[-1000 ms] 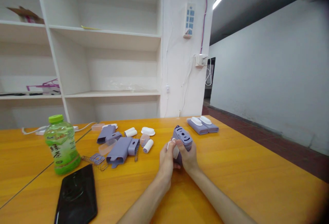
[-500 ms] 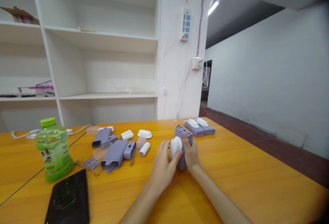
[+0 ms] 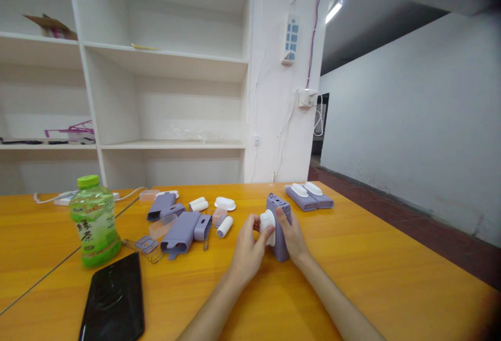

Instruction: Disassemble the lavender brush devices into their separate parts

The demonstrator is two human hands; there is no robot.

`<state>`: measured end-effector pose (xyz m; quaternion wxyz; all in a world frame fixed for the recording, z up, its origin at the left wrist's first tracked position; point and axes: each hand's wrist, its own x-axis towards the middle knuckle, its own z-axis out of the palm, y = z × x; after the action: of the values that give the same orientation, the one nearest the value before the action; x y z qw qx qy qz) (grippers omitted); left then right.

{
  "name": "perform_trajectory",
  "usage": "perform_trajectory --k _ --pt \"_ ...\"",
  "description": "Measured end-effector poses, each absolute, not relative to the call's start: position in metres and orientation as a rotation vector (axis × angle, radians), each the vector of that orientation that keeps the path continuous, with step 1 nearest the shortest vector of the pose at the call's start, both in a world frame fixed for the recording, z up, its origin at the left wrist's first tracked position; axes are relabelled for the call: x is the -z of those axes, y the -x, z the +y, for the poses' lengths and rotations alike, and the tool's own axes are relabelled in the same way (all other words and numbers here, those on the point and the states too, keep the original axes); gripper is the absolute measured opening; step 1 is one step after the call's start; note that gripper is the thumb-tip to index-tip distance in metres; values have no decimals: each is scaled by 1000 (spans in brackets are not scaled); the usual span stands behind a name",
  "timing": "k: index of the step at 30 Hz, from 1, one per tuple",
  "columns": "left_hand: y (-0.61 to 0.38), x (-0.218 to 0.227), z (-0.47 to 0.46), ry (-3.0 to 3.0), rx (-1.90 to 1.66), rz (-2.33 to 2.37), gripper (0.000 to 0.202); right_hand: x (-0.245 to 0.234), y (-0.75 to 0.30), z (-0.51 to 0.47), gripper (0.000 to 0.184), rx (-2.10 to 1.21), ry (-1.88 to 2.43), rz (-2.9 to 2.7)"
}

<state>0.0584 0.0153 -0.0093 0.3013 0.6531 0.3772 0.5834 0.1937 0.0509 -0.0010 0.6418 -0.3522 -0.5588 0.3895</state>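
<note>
Over the orange table, my right hand [image 3: 294,239] grips a purple plastic case [image 3: 281,250] standing upright, its slotted end on top. My left hand [image 3: 250,247] pinches a white ribbed plastic piece with a flange [image 3: 267,224] between thumb and fingers. This white piece sits against the left face of the case; whether it is fixed there I cannot tell. Two similar purple cases [image 3: 307,203] lie behind to the right, with white oval pieces [image 3: 299,190] on them. Left of my hands are loose purple housings [image 3: 180,231] and a white roller [image 3: 225,227].
A green-capped bottle [image 3: 96,226] and a black phone or tablet [image 3: 113,299] occupy the left side. Metal springs [image 3: 154,257], clear plastic covers [image 3: 163,225] and a white oval part [image 3: 225,204] lie among the housings. White shelves [image 3: 168,145] rise behind the wooden table [image 3: 352,283].
The view has shifted slightly left, so things appear further right. The white piece has turned from facing me to side-on against the case, still in my left fingers.
</note>
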Motion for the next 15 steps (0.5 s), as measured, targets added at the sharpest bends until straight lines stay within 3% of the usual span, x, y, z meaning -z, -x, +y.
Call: perform_trajectory --k 12,15 --pt "-61 6 17 -1646 -1607 956 26 -3 -186 44 45 -879 851 -1271" --pt "-64 4 13 -1619 -1598 968 35 -6 -185 42 47 -895 836 -1251"
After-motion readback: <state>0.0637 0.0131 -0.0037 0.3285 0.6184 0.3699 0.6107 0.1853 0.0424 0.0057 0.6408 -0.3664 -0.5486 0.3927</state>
